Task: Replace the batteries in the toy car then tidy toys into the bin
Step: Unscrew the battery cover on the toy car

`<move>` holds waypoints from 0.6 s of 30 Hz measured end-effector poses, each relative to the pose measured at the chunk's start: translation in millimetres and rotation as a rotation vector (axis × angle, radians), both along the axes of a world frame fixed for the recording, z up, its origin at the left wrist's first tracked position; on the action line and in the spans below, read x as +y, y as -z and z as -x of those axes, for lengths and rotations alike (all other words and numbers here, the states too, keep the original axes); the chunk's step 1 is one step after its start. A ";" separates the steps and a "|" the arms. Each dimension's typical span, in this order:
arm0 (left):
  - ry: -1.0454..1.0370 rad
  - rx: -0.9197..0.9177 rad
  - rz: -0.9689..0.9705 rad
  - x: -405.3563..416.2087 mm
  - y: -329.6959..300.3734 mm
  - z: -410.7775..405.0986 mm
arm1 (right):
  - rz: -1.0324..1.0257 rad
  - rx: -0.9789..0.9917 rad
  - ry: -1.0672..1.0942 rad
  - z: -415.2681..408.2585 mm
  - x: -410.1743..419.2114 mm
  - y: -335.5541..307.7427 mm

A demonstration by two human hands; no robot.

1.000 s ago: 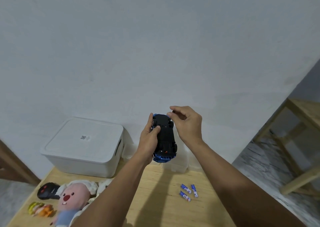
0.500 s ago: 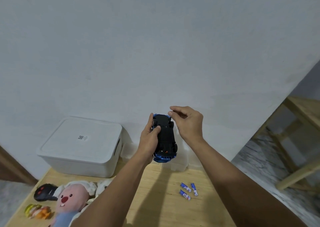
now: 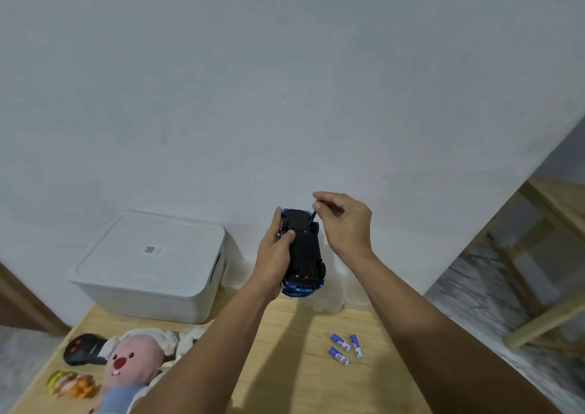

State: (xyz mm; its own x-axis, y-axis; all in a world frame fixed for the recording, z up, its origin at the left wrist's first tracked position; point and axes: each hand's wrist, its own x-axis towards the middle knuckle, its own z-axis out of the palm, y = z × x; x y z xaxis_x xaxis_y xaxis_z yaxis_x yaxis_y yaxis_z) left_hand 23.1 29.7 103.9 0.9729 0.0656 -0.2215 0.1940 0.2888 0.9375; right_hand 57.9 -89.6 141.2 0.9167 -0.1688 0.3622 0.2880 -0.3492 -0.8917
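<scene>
My left hand grips a blue toy car held upside down in the air, its black underside facing me, thumb pressed on the chassis. My right hand hovers at the car's far end and pinches a thin dark piece, lifted off the underside. Three blue batteries lie on the wooden table below. A white lidded bin stands at the table's back left.
A pink plush toy, a black remote control and a small yellow-orange toy lie at the table's left front. A clear plastic container sits behind the car against the wall. A wooden frame stands at right.
My right hand has lifted slightly away from the car's far end, raising a thin dark piece from the underside. The left hand keeps holding the car in the same place.
</scene>
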 end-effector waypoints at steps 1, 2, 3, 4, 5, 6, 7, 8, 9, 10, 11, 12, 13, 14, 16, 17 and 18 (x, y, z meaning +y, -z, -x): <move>-0.002 0.000 -0.001 0.1 0.2 -0.3 | 0.008 0.004 -0.001 -0.2 -0.2 -0.5; -0.005 0.001 -0.001 0.2 0.4 -0.5 | 0.007 0.007 -0.004 0.0 -0.3 -0.8; -0.007 0.000 0.001 0.2 0.7 -0.9 | 0.003 0.007 -0.005 0.3 -0.3 -1.0; -0.006 0.000 0.004 0.3 0.9 -1.1 | -0.002 0.006 -0.001 0.7 -0.1 -0.6; -0.005 -0.003 0.006 0.2 0.7 -1.3 | -0.006 0.006 0.003 1.4 0.1 -0.3; -0.006 -0.005 0.005 0.2 0.2 -1.4 | -0.015 0.010 0.004 2.2 0.3 0.1; -0.007 -0.007 0.004 0.0 -0.2 -1.7 | -0.027 0.014 -0.001 3.1 0.5 0.0; -0.009 -0.007 0.005 -0.3 -0.3 -1.9 | -0.039 0.013 -0.010 4.1 0.8 -0.1; -0.011 -0.005 0.006 -0.6 -0.3 -2.1 | -0.051 0.004 -0.017 4.5 1.0 -0.2; -0.013 -0.003 0.007 -0.8 -0.2 -1.9 | -0.062 -0.005 -0.020 4.7 0.9 -0.5; -0.013 -0.001 0.009 -1.2 0.2 -1.5 | -0.070 -0.008 -0.019 4.4 0.6 -1.2; -0.011 0.000 0.013 -1.4 0.9 -0.6 | -0.072 -0.003 -0.016 3.9 0.1 -2.2; -0.010 0.001 0.020 -1.6 1.8 0.1 | -0.065 0.007 -0.014 3.0 -0.3 -3.0; -0.011 0.003 0.026 -1.5 2.4 1.0 | -0.045 0.016 -0.016 2.0 -1.0 -3.4; -0.012 0.003 0.032 -1.6 3.5 1.1 | 0.023 0.020 -0.023 0.5 -2.3 -3.6; -0.009 0.001 0.032 -1.8 3.9 0.6 | 0.044 0.020 -0.030 0.4 -2.8 -3.7; -0.008 0.000 0.032 -2.0 4.0 0.2 | 0.048 0.024 -0.037 0.6 -3.0 -3.4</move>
State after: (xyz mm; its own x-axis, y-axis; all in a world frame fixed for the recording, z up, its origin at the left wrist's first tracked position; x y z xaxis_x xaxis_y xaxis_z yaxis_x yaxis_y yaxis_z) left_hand 22.9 27.7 100.0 0.9725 0.0658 -0.2235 0.1916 0.3201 0.9278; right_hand 57.4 -92.6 144.7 0.9303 -0.1178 0.3473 0.2805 -0.3816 -0.8807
